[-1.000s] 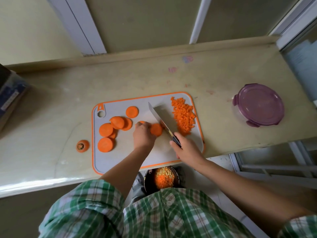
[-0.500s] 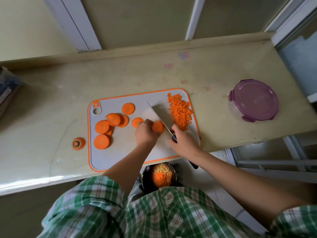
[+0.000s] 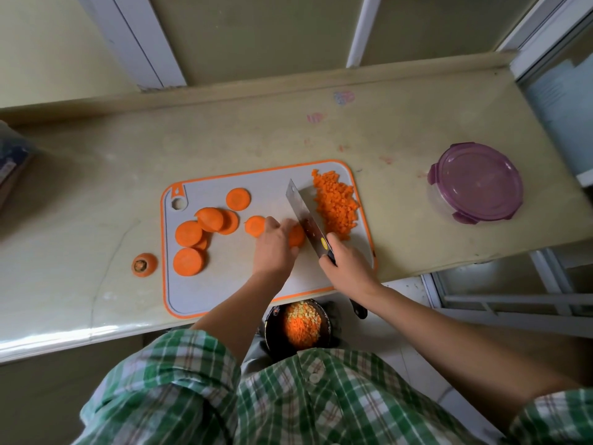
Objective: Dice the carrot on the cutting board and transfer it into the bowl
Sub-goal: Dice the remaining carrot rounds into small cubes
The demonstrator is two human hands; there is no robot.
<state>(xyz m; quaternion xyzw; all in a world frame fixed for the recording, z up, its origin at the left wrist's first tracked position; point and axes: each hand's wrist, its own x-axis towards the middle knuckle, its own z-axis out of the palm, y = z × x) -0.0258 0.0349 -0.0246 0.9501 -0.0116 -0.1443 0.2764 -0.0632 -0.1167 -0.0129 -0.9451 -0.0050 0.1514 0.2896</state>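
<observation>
A grey cutting board [image 3: 224, 290] with an orange rim lies on the counter. Several round carrot slices [image 3: 189, 233] are spread over its left half, and a heap of diced carrot [image 3: 335, 203] sits at its far right. My left hand [image 3: 274, 247] presses down on one carrot slice [image 3: 296, 236] near the board's middle. My right hand [image 3: 348, 268] grips the handle of a cleaver [image 3: 303, 213], whose blade stands right beside that slice. Below the counter edge sits a dark bowl [image 3: 324, 319] holding diced carrot.
A carrot stem end [image 3: 144, 264] lies on the counter left of the board. A round container with a purple lid [image 3: 476, 183] stands at the right. A box [image 3: 11, 162] is at the far left edge. The counter's front edge runs just below the board.
One more loose slice shows to the left of my left hand. The cleaver has shifted slightly along the held slice, and the camera moved a little.
</observation>
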